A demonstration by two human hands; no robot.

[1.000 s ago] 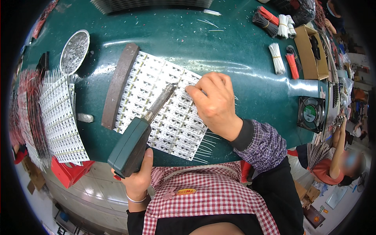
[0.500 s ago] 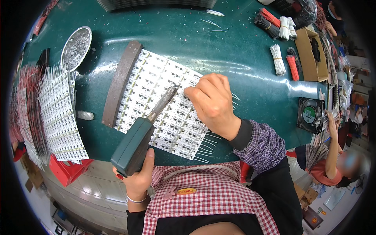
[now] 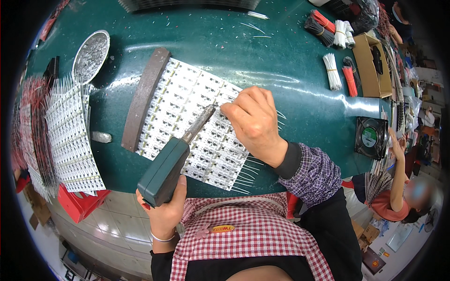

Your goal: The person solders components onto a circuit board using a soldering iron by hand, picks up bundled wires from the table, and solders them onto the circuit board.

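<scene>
My left hand (image 3: pixel 168 208) is wrapped around the grip of a dark green soldering gun (image 3: pixel 164 171). Its metal tip (image 3: pixel 211 108) points up and right over a white sheet of small circuit boards (image 3: pixel 187 100) on the table, close to the fingertips of my right hand (image 3: pixel 255 124). Those fingers are pinched together at the sheet's right side; whatever they grip is hidden. Thin white wires (image 3: pixel 246 175) stick out from the sheet's lower right edge, and a couple more show beyond my right hand. A brown bar (image 3: pixel 146 100) lies along the sheet's left edge.
At the left, wired board sheets (image 3: pixel 72 140) stand near a bowl of metal scraps (image 3: pixel 91 58) and a small grey block (image 3: pixel 101 136). On the right are bundled wires (image 3: pixel 332 71), a cardboard box (image 3: pixel 363 61) and a fan (image 3: pixel 371 137). Another person (image 3: pixel 389 187) sits beyond the right edge.
The soldering gun has shifted slightly right with my left hand, its tip now nearer my right fingertips. My right hand has barely moved. The other person's raised hand has shifted a little.
</scene>
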